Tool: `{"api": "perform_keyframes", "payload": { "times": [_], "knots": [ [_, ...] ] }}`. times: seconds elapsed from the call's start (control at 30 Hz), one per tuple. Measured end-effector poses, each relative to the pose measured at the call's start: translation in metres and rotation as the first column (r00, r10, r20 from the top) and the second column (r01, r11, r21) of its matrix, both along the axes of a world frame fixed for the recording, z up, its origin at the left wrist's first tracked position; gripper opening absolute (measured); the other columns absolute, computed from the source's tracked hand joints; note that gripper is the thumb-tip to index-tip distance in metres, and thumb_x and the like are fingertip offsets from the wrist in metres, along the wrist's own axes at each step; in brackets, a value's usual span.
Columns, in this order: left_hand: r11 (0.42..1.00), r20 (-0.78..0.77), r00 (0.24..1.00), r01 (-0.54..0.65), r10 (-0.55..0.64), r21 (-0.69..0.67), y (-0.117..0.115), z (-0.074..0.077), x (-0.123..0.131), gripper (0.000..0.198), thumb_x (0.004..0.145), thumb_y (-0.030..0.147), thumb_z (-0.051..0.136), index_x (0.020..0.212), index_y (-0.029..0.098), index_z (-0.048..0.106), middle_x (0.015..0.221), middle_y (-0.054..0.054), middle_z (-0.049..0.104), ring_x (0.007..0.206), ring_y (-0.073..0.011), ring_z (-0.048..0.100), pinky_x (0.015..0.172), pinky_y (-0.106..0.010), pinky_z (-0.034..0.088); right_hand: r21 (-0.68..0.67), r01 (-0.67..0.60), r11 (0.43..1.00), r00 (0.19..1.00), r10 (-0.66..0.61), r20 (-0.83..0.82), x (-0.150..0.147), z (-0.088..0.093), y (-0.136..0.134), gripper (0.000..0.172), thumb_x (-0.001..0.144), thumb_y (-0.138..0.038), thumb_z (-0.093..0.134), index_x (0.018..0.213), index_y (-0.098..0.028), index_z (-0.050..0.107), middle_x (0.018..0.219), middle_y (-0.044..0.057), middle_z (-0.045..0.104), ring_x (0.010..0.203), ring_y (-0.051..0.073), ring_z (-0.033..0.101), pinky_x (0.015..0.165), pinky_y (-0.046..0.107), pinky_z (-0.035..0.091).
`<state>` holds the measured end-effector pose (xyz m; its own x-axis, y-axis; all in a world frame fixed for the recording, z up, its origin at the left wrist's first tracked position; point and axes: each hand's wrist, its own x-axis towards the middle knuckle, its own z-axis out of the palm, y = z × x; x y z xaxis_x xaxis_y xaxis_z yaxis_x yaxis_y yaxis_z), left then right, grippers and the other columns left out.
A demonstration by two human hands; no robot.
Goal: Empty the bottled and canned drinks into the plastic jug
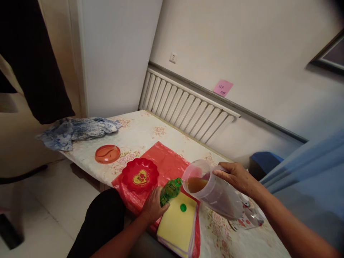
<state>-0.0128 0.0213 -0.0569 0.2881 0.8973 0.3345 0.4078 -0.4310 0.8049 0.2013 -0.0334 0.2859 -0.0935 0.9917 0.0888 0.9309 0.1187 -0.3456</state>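
Observation:
My left hand is wrapped round a green plastic bottle, which leans to the right with its uncapped mouth uppermost. My right hand grips a clear plastic pitcher near its rim. The pitcher is tipped toward the bottle, and brown liquid lies inside it close to the lip. Bottle mouth and pitcher lip are very near each other; whether they touch I cannot tell. A green cap rests on a stack of yellow sheets below them.
On the flowered tablecloth lie a red plastic sheet, a red scalloped dish, an orange lid-like dish and a blue-white cloth. A clear item sits beyond the pitcher. A radiator lines the wall; a blue curtain hangs right.

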Motion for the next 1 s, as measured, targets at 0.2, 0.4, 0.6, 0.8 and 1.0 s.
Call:
{"api": "perform_keyframes", "payload": {
  "times": [0.2, 0.4, 0.6, 0.8, 1.0],
  "knots": [
    [1.000, -0.005, 1.000, -0.013, 0.013, 0.020, 0.001, -0.007, 0.001, 0.052, 0.070, 0.031, 0.065, 0.119, 0.018, 0.049, 0.113, -0.011, 0.059, 0.111, -0.0293, 0.057, 0.098, -0.046, 0.046, -0.018, 0.002, 1.000, 0.999, -0.001, 0.032, 0.002, 0.000, 0.002, 0.048, 0.081, -0.063, 0.050, 0.058, -0.021, 0.048, 0.055, -0.003, 0.041, 0.055, 0.012, 0.038, 0.048, 0.024, 0.030],
    [0.999, -0.010, 1.000, -0.016, 0.016, 0.043, 0.002, -0.010, 0.002, 0.053, 0.070, 0.030, 0.065, 0.119, 0.018, 0.050, 0.114, -0.012, 0.060, 0.113, -0.0305, 0.056, 0.100, -0.047, 0.045, -0.036, 0.012, 0.999, 1.000, -0.012, 0.010, -0.001, 0.003, 0.002, 0.048, 0.080, -0.063, 0.052, 0.058, -0.020, 0.050, 0.055, -0.003, 0.043, 0.055, 0.012, 0.039, 0.048, 0.024, 0.031],
    [0.998, -0.011, 1.000, -0.022, 0.022, 0.059, 0.002, -0.010, 0.002, 0.055, 0.069, 0.029, 0.066, 0.121, 0.018, 0.049, 0.114, -0.012, 0.060, 0.112, -0.0306, 0.057, 0.099, -0.048, 0.047, -0.049, 0.012, 0.999, 1.000, -0.011, 0.026, -0.002, 0.004, 0.002, 0.049, 0.081, -0.063, 0.052, 0.058, -0.020, 0.051, 0.054, -0.003, 0.043, 0.055, 0.012, 0.039, 0.048, 0.024, 0.031],
    [0.997, -0.008, 0.999, -0.034, 0.035, 0.076, 0.002, -0.014, 0.003, 0.056, 0.070, 0.030, 0.064, 0.122, 0.016, 0.048, 0.115, -0.013, 0.060, 0.111, -0.0305, 0.058, 0.098, -0.049, 0.048, -0.088, 0.005, 0.996, 0.999, 0.000, 0.049, -0.002, 0.005, 0.003, 0.049, 0.083, -0.063, 0.050, 0.062, -0.019, 0.051, 0.056, -0.003, 0.042, 0.056, 0.012, 0.039, 0.049, 0.023, 0.031],
    [0.995, -0.012, 0.999, -0.029, 0.031, 0.090, 0.003, -0.016, 0.004, 0.058, 0.071, 0.030, 0.065, 0.124, 0.015, 0.046, 0.117, -0.015, 0.059, 0.113, -0.0311, 0.056, 0.100, -0.050, 0.047, -0.108, 0.011, 0.994, 0.995, 0.000, 0.097, -0.002, 0.006, 0.003, 0.051, 0.084, -0.066, 0.046, 0.064, -0.019, 0.049, 0.059, -0.003, 0.041, 0.058, 0.012, 0.039, 0.052, 0.025, 0.032]
  ]
}}
